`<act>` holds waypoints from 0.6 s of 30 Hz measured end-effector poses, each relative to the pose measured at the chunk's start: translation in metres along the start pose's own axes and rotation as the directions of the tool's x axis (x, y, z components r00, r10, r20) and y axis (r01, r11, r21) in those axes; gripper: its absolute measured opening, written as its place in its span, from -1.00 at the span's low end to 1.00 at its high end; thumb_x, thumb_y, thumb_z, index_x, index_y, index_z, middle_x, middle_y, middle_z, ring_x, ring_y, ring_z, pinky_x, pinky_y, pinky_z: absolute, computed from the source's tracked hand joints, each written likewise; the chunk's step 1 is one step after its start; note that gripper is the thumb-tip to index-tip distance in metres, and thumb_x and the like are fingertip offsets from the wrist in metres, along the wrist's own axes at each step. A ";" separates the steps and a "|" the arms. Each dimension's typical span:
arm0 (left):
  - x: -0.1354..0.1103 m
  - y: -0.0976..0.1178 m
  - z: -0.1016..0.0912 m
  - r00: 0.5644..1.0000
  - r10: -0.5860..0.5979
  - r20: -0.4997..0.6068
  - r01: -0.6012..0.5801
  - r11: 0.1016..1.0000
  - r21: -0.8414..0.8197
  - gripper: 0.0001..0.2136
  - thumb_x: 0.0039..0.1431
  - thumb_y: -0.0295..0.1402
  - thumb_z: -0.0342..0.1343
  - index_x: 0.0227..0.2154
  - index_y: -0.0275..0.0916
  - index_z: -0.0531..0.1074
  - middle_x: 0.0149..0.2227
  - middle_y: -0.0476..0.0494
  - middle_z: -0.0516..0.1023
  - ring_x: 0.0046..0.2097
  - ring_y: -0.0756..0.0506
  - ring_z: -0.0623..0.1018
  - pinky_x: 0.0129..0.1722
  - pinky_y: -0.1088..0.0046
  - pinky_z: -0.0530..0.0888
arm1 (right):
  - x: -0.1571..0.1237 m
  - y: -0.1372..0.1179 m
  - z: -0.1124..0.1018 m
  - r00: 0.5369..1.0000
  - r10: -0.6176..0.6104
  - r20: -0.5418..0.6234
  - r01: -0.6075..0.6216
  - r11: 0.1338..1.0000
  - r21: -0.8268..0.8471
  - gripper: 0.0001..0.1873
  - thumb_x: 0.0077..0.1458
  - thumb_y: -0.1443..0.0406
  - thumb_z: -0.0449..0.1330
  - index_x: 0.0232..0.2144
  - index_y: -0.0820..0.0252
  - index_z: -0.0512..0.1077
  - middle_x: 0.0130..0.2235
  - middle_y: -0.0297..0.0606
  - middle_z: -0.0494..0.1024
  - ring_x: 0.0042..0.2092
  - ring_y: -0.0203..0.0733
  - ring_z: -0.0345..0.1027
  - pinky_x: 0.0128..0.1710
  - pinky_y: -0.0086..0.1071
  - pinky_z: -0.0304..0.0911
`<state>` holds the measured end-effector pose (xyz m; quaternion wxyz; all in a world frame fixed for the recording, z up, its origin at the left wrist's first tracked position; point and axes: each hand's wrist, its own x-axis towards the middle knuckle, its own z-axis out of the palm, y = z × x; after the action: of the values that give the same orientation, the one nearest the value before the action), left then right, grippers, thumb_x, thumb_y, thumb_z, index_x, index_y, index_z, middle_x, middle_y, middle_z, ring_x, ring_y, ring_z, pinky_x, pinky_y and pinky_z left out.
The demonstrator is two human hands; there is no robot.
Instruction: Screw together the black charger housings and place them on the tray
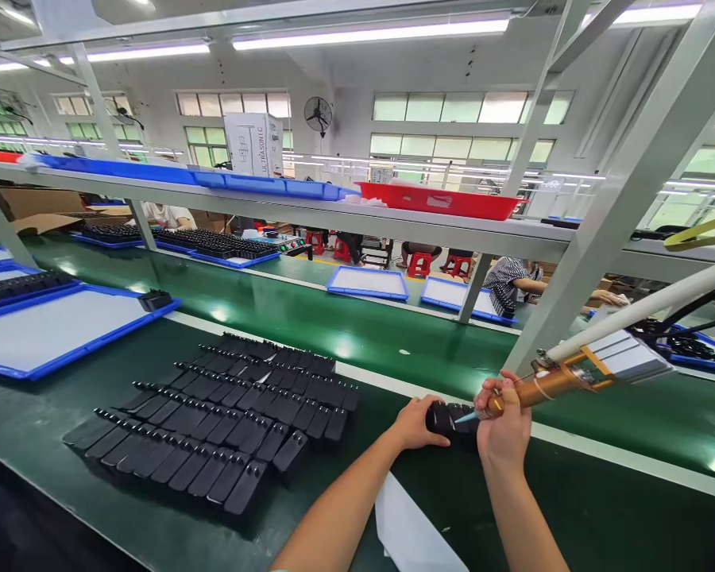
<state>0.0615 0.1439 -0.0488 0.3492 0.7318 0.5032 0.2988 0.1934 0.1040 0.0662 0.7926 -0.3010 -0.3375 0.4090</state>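
Lower right, my right hand (508, 425) clasps a copper-coloured, blue-tipped cylindrical dispenser (539, 388); my left hand (415, 423) pinches black blocky parts (441, 416).

With the left hand (415, 425) and its held parts (444, 417) marking clock centre, rows of parts (202, 429) are lying on the worktable (29, 413) toward nine; a tray (83, 334) is resting at ten. A sheet (414, 524) is lying at six. The right hand (506, 425) is gripping a dispensing tool (548, 385) at three. Toward twelve, a bin (438, 200) is sitting on a raised shelf (310, 208).
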 end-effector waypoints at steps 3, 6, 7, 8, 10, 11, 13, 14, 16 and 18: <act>0.000 -0.002 0.000 1.000 0.022 0.000 -0.022 1.000 0.004 -0.20 -0.31 -0.10 0.42 0.10 -0.05 0.31 -0.09 -0.15 0.44 -0.03 -0.27 0.43 -0.02 0.19 0.39 | 0.000 0.000 0.000 1.000 0.007 0.007 -0.007 1.000 0.004 -0.71 0.01 0.15 0.25 -0.23 0.12 0.34 -0.47 -0.46 0.39 -0.59 -0.45 0.17 -0.57 -0.52 0.10; 0.000 -0.005 0.000 0.999 0.047 0.007 -0.047 0.999 0.005 -0.21 -0.29 -0.04 0.40 0.10 -0.04 0.32 -0.06 -0.14 0.45 -0.02 -0.27 0.43 -0.01 0.19 0.38 | 0.000 0.001 0.000 1.000 0.011 0.007 -0.011 1.000 0.007 -0.71 0.02 0.14 0.24 -0.22 0.12 0.34 -0.46 -0.46 0.39 -0.59 -0.46 0.17 -0.57 -0.52 0.08; 0.000 -0.005 0.000 0.999 0.052 0.007 -0.052 0.999 0.000 -0.21 -0.28 -0.03 0.40 0.10 -0.03 0.32 -0.05 -0.14 0.45 -0.01 -0.27 0.43 0.00 0.19 0.38 | -0.001 0.002 0.000 1.000 0.009 0.006 -0.009 1.000 0.009 -0.70 0.02 0.14 0.24 -0.22 0.12 0.34 -0.46 -0.46 0.39 -0.59 -0.46 0.16 -0.57 -0.52 0.08; -0.001 -0.005 0.000 0.998 0.055 0.007 -0.055 0.998 -0.007 -0.21 -0.27 -0.01 0.39 0.11 -0.03 0.31 -0.02 -0.14 0.44 0.00 -0.27 0.43 0.01 0.18 0.37 | -0.001 0.003 0.001 1.000 0.007 0.007 -0.007 1.000 0.010 -0.70 0.02 0.14 0.24 -0.21 0.12 0.34 -0.46 -0.46 0.39 -0.59 -0.47 0.16 -0.57 -0.52 0.08; -0.001 -0.006 0.001 0.998 0.062 0.005 -0.062 0.998 -0.019 -0.16 -0.26 0.00 0.38 0.16 -0.03 0.26 0.03 -0.17 0.42 0.04 -0.28 0.42 0.05 0.16 0.35 | -0.001 0.003 0.001 1.000 0.008 0.016 -0.008 1.000 0.014 -0.69 0.02 0.13 0.25 -0.21 0.12 0.34 -0.46 -0.47 0.38 -0.59 -0.47 0.16 -0.56 -0.52 0.08; -0.001 -0.006 0.001 0.998 0.066 0.004 -0.066 0.998 -0.022 -0.13 -0.26 0.02 0.38 0.19 -0.03 0.23 0.05 -0.18 0.41 0.06 -0.29 0.41 0.06 0.15 0.34 | -0.002 0.004 0.002 1.000 0.011 0.020 -0.011 1.000 0.018 -0.69 0.02 0.13 0.25 -0.21 0.12 0.34 -0.46 -0.47 0.38 -0.59 -0.47 0.16 -0.56 -0.52 0.08; -0.002 -0.007 0.001 0.997 0.075 0.005 -0.075 0.997 -0.029 -0.08 -0.26 0.04 0.37 0.22 -0.03 0.19 0.09 -0.20 0.39 0.08 -0.30 0.40 0.09 0.13 0.33 | -0.002 0.003 0.003 1.000 0.019 0.024 -0.020 0.999 0.028 -0.69 0.02 0.14 0.25 -0.21 0.12 0.34 -0.46 -0.46 0.39 -0.59 -0.47 0.16 -0.56 -0.52 0.09; -0.002 -0.007 0.002 0.997 0.080 0.005 -0.080 0.996 -0.035 -0.08 -0.26 0.05 0.36 0.23 -0.03 0.18 0.10 -0.20 0.39 0.09 -0.30 0.40 0.09 0.13 0.32 | -0.003 0.003 0.003 0.999 0.024 0.022 -0.025 0.999 0.032 -0.70 0.02 0.15 0.25 -0.21 0.12 0.34 -0.46 -0.46 0.39 -0.59 -0.47 0.16 -0.56 -0.53 0.09; -0.002 -0.007 0.002 0.996 0.091 0.004 -0.091 0.995 -0.042 -0.08 -0.25 0.06 0.36 0.23 -0.03 0.18 0.11 -0.20 0.39 0.09 -0.29 0.40 0.10 0.13 0.33 | -0.004 0.002 0.003 0.999 0.030 0.018 -0.031 0.999 0.038 -0.71 0.02 0.16 0.25 -0.22 0.13 0.35 -0.46 -0.45 0.39 -0.58 -0.47 0.16 -0.56 -0.53 0.09; -0.001 -0.007 0.002 0.996 0.094 0.001 -0.094 0.995 -0.036 -0.09 -0.24 0.06 0.35 0.22 -0.04 0.19 0.10 -0.21 0.40 0.09 -0.30 0.41 0.10 0.13 0.33 | -0.005 0.001 0.003 0.999 0.037 0.017 -0.037 0.998 0.042 -0.71 0.02 0.16 0.25 -0.22 0.13 0.35 -0.46 -0.45 0.39 -0.58 -0.47 0.16 -0.56 -0.53 0.09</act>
<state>0.0588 0.1440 -0.0557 0.3487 0.7487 0.4622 0.3229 0.1880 0.1013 0.0657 0.7883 -0.2873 -0.3296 0.4329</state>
